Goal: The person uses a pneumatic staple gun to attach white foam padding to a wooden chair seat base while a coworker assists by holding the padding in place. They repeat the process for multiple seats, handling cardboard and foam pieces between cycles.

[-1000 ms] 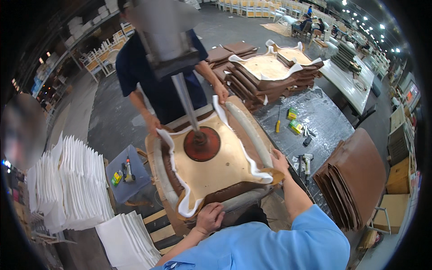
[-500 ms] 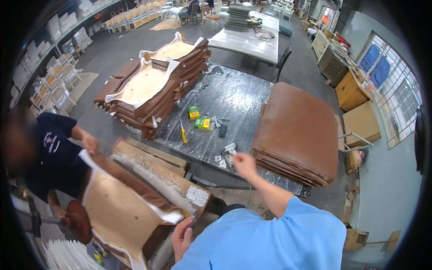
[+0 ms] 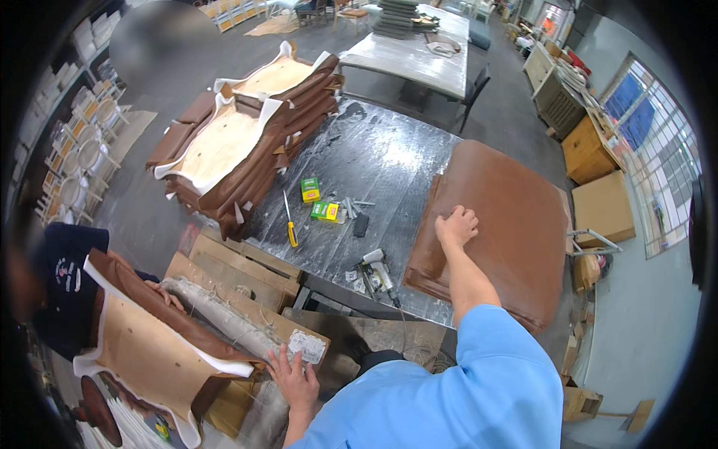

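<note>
At the far left, a co-worker in a dark shirt [image 3: 63, 288] tilts a brown seat cover with its pale plywood underside [image 3: 149, 352] up on edge, probably so the raw side faces up for handling. Just right of it, the person's left hand [image 3: 295, 380] rests flat on the near end of a wooden frame [image 3: 239, 288], fingers [image 3: 278, 362] spread beside a small white pad [image 3: 307, 346]; it looks like a steadying press rather than a grip.

On the dark worktable [image 3: 389, 161] farther back, a stack of the same covers [image 3: 247, 138] lies underside up at the far left. A yellow-handled screwdriver [image 3: 289, 222], green boxes [image 3: 317, 200] and a pneumatic stapler [image 3: 378, 273] sit mid-table, within reach of both hands.

The right hand [image 3: 458, 227] lies on top of the stack of brown leather panels [image 3: 497, 224] at the table's right end, fingers loosely curled on the top panel's left edge, as if to peel one off. The stack lies flat, its long axis running from the near edge away to the far right.
</note>
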A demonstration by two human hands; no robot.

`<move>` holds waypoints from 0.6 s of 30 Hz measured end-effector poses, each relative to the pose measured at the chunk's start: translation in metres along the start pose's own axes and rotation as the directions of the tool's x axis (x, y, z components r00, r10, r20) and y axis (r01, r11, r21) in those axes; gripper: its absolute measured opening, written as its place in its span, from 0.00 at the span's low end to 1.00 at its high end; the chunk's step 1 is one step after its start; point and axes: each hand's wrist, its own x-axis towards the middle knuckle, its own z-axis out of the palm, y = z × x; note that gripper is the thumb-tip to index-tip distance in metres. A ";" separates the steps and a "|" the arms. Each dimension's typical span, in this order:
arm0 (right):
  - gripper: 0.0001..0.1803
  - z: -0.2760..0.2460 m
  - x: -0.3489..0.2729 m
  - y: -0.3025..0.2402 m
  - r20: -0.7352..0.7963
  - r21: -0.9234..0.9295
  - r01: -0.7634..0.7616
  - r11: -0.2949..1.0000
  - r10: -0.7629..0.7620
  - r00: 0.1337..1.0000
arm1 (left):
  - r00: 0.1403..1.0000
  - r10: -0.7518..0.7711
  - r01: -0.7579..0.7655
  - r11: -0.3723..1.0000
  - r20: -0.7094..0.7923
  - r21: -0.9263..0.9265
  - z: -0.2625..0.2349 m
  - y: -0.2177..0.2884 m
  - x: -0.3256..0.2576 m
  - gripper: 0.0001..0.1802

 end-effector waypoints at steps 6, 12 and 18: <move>0.32 -0.014 -0.030 -0.038 0.032 -0.172 0.027 0.985 -0.022 0.999 | 0.992 -0.049 0.045 0.998 -0.116 -0.037 -0.006 -0.014 -0.007 0.19; 0.33 -0.014 -0.003 -0.013 -0.001 -0.321 0.043 0.946 -0.045 0.999 | 0.982 -0.072 0.045 0.987 -0.173 -0.155 -0.014 -0.010 0.002 0.17; 0.27 -0.001 -0.006 -0.008 0.125 -0.084 0.046 0.995 -0.035 0.992 | 0.954 -0.171 0.142 0.981 -0.246 -0.134 -0.017 -0.004 -0.019 0.17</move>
